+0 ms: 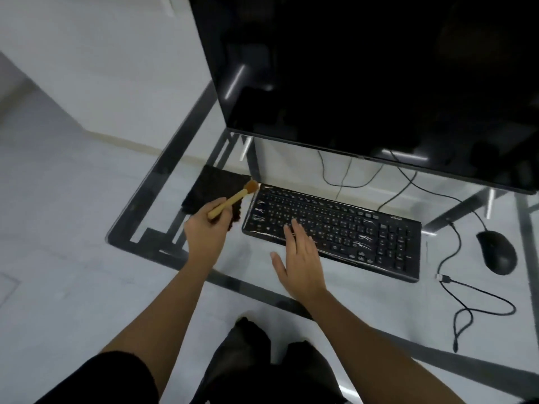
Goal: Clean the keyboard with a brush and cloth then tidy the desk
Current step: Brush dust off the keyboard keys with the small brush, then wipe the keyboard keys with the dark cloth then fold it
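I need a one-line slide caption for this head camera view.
Left hand holds a brush near the keyboard; right hand rests flat on its keys.

There is a single view, from a camera worn on the person's head, looking forward and steeply down over a glass desk. Wide-angle bending shows at the edges: the dark monitor fills the upper right and leans, and the desk frame curves away. Both forearms enter from the bottom edge, so the lens sits close above them, with the keyboard near the frame's centre and the mouse toward the right edge. Through the glass the floor and what are probably the person's legs appear at the bottom. With only one view, no overlap exists to compare.
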